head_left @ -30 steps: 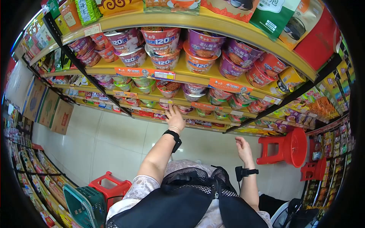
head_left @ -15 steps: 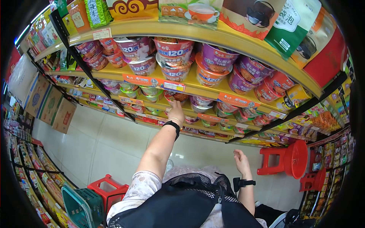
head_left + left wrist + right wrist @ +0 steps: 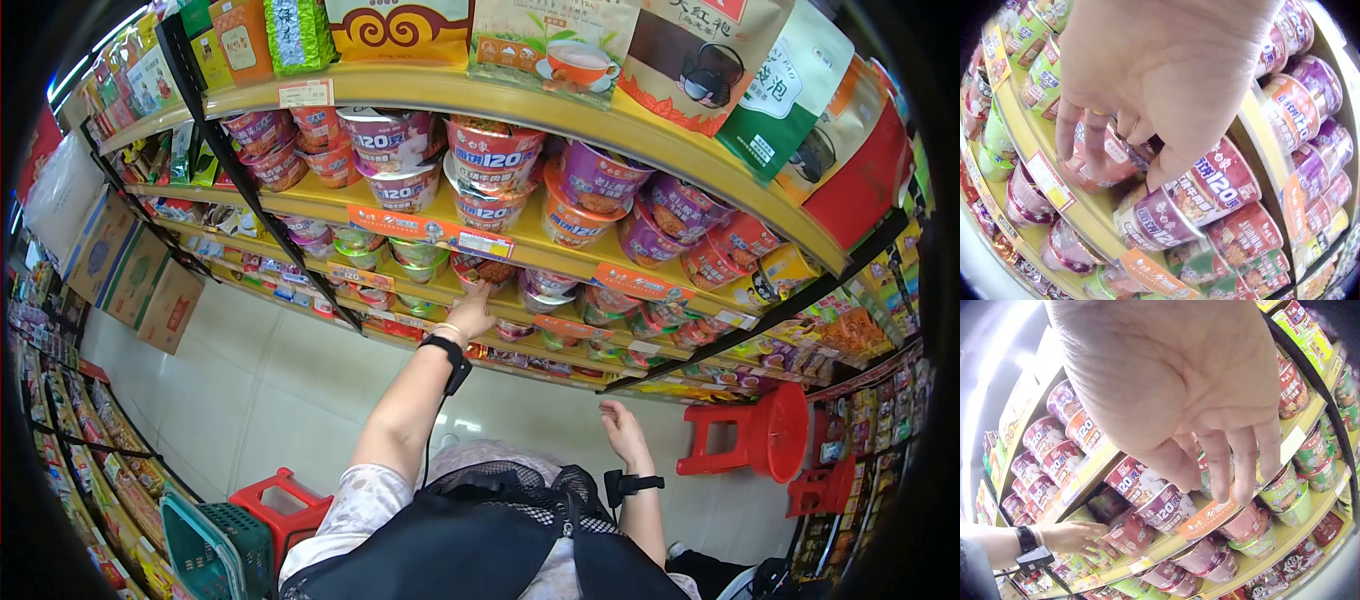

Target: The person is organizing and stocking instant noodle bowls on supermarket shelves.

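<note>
My left hand point(image 3: 470, 313) reaches to a red instant noodle bowl point(image 3: 484, 270) on the shelf below the large stacked bowls. In the left wrist view the fingers point(image 3: 1094, 147) of this hand extend over the bowl's side, with the thumb apart on the other side. The right wrist view has the left hand point(image 3: 1069, 536) from the side, its fairly straight fingers at the red bowl point(image 3: 1130, 534). A purple noodle bowl point(image 3: 1157, 219) stands right beside it. My right hand point(image 3: 626, 436) hangs apart from the shelves, fingers loose and holding nothing.
Stacked noodle bowls point(image 3: 490, 160) fill the shelf above, under a yellow shelf edge point(image 3: 420, 88). A red stool point(image 3: 712, 438) and red basin point(image 3: 780, 432) stand at right. Behind on the left are a green basket point(image 3: 215, 545) and another red stool point(image 3: 290, 500). Cartons point(image 3: 130, 270) stand far left.
My left hand has moved up from the lower shelf to the red noodle bowl one shelf higher. The head view has shifted, so the shelves sit farther right and lower. The right hand stays idle.
</note>
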Tool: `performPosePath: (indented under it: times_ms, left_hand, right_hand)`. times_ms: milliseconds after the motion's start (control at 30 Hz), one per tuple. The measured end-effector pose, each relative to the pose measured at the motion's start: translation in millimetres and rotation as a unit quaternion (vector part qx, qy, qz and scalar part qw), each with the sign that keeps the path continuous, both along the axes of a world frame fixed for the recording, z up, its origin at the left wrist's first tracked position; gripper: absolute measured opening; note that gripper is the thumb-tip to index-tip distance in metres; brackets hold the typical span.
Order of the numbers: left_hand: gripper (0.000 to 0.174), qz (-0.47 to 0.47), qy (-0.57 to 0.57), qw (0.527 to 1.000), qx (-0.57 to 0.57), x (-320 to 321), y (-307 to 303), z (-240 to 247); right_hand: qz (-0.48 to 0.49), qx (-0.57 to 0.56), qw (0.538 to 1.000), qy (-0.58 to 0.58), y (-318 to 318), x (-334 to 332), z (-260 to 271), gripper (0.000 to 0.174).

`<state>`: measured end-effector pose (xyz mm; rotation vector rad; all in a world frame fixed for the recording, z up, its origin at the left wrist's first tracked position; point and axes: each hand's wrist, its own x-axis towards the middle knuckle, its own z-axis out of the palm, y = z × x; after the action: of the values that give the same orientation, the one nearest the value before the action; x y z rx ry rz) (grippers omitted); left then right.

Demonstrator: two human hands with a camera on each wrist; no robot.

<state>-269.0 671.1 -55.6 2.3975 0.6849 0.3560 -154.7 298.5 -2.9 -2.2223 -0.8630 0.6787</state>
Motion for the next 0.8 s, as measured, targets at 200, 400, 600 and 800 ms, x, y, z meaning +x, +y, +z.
performPosePath:
  times_ms: [200, 400, 600, 800]
  left_hand:
    - [0.037, 0.075, -0.183, 0.976, -0.095, -30, -4, 47]
    - [0.024, 0.182, -0.408, 0.891, -0.080, -37, -17, 132]
    - [0.081, 0.184, -0.443, 0.877, 0.022, -19, -17, 197]
    - [0.115, 0.171, -0.424, 0.889, 0.032, 9, 3, 224]
  right_hand:
    - [0.053, 0.003, 0.999, -0.004, 23, -5, -1, 0.029]
    - [0.096, -0.006, 0.995, -0.010, 41, -12, 10, 0.028]
    - [0.112, -0.019, 0.993, -0.031, 33, -7, 9, 0.029]
    - [0.093, -0.026, 0.994, -0.051, 32, -12, 14, 0.029]
